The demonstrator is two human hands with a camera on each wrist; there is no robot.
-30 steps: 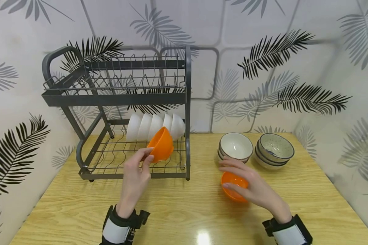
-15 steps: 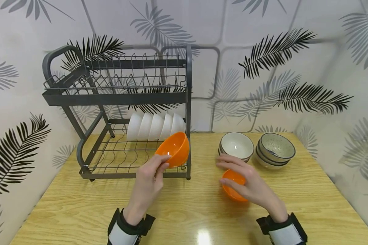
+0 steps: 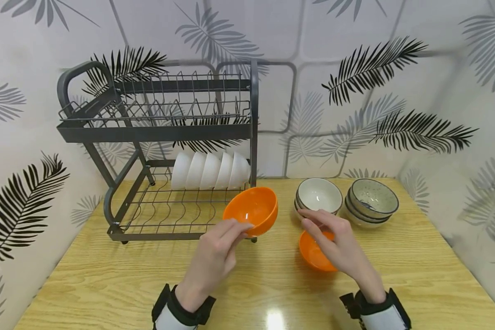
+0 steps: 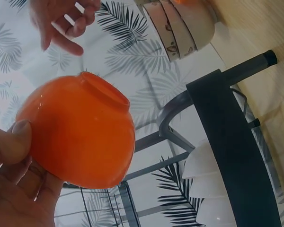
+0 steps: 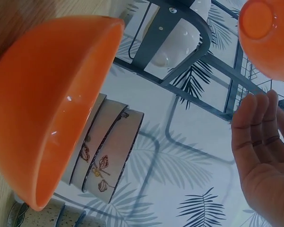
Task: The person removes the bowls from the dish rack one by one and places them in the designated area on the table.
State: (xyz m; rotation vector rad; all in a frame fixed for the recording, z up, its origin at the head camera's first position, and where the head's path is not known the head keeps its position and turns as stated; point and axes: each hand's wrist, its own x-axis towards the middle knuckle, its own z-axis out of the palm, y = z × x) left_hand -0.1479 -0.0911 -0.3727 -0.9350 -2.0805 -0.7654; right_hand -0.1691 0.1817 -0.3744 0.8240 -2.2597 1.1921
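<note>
Holding bowl [image 3: 253, 206] above table [image 3: 107, 284], wallpaper [image 3: 280, 34] behind

Two orange bowls [image 3: 256, 208], one held and one standing on the one table [image 3: 95, 279], share the scene with five white bowls [image 3: 210, 172]. Three cream bowls [image 3: 319, 196] make one stack and three speckled bowls [image 3: 373, 197] a second. There is one two-tiered dish rack [image 3: 154, 134], plus two hands, a left hand [image 3: 215, 256] and a right hand [image 3: 337, 243], with one wristband [image 3: 177, 314] each.
</note>
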